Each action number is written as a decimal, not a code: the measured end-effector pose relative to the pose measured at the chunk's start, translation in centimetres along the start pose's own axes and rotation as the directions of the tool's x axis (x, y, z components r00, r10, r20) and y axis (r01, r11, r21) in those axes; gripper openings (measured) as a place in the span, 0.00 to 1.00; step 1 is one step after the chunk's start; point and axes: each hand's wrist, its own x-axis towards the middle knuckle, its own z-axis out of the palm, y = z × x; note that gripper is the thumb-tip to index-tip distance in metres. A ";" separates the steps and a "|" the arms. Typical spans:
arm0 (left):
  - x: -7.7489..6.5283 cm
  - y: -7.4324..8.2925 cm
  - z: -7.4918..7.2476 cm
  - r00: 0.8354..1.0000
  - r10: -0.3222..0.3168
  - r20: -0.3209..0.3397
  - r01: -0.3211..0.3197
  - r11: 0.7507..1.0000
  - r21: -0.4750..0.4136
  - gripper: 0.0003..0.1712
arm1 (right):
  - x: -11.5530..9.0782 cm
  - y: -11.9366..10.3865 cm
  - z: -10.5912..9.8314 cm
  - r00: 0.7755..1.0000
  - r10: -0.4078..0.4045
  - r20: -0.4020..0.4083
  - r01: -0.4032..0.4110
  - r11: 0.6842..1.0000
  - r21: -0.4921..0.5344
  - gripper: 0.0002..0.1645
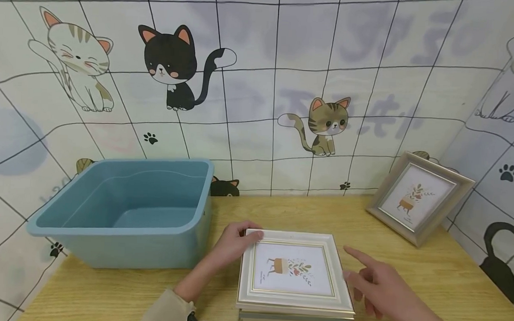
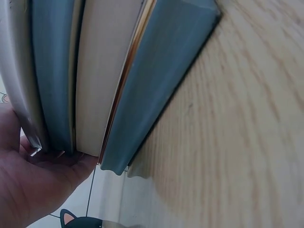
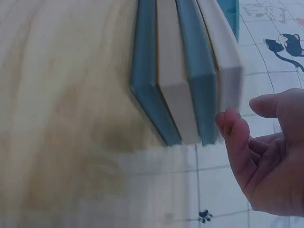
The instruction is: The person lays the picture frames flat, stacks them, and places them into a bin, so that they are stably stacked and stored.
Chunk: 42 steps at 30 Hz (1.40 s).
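A stack of picture frames lies on the wooden table, with a white picture frame (image 1: pixel 293 270) on top showing a plant print. Under it are a blue-grey frame (image 2: pixel 52 71), a pale frame (image 2: pixel 102 76) and another blue-grey frame (image 2: pixel 156 76) at the bottom. My left hand (image 1: pixel 233 244) grips the stack at its far left corner, thumb on the white frame's border and fingers down along the edges. My right hand (image 1: pixel 382 285) is just off the stack's right side, index finger extended and other fingers loosely bent, holding nothing.
A blue plastic tub (image 1: pixel 122 231) stands at the left of the table (image 1: pixel 440 280). At the back right, a champagne-coloured picture frame (image 1: pixel 417 197) leans upright near the corner. Behind runs a wall covering (image 1: pixel 251 84) with cartoon cats.
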 end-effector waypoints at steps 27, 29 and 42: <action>0.0 -0.1 0.0 1.000 0.015 -0.014 -0.016 0.999 -0.051 0.13 | 4.5 2.0 -21.5 0.781 -0.284 -0.557 -0.117 0.809 -0.576 0.38; 0.0 -0.1 0.0 1.000 0.025 -0.015 -0.026 0.998 -0.057 0.13 | 4.8 2.6 -22.2 0.777 -0.293 -0.557 -0.129 0.792 -0.597 0.37; 0.0 0.0 0.2 1.000 0.023 -0.008 -0.023 0.994 -0.106 0.15 | 6.4 5.9 -24.1 0.886 -0.119 -0.448 -0.221 0.742 -0.633 0.44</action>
